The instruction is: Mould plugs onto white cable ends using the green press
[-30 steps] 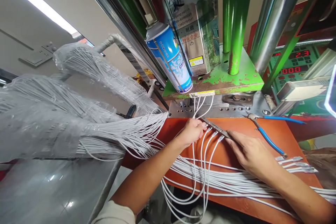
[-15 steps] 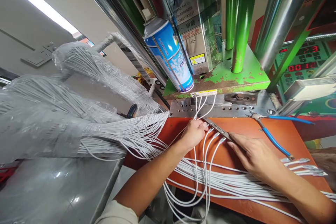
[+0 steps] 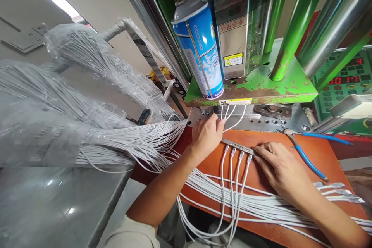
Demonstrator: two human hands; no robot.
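A narrow metal bar (image 3: 237,146) lies over the orange tabletop, with several white cables (image 3: 232,174) plugged along its near side. My right hand (image 3: 280,166) pinches the bar's right end between thumb and fingers. Beyond the bar's left end, my left hand (image 3: 207,133) is closed at the white cables (image 3: 229,113) that come out from under the green press plate (image 3: 279,85). What its fingertips grip is partly hidden, but they meet at these cables. A loose bundle of white cables (image 3: 261,205) runs across the table below both wrists.
A blue spray can (image 3: 200,50) stands on the green plate. Blue-handled pliers (image 3: 306,155) lie at the right, near cable ends with connectors (image 3: 345,193). Plastic-wrapped cable bundles (image 3: 101,58) hang at the left. A control panel (image 3: 345,77) shows red digits.
My left hand has left the bar and moved up to the cables at the press. The bar has turned flatter, showing another plugged cable. The view has shifted slightly, and the panel digits differ.
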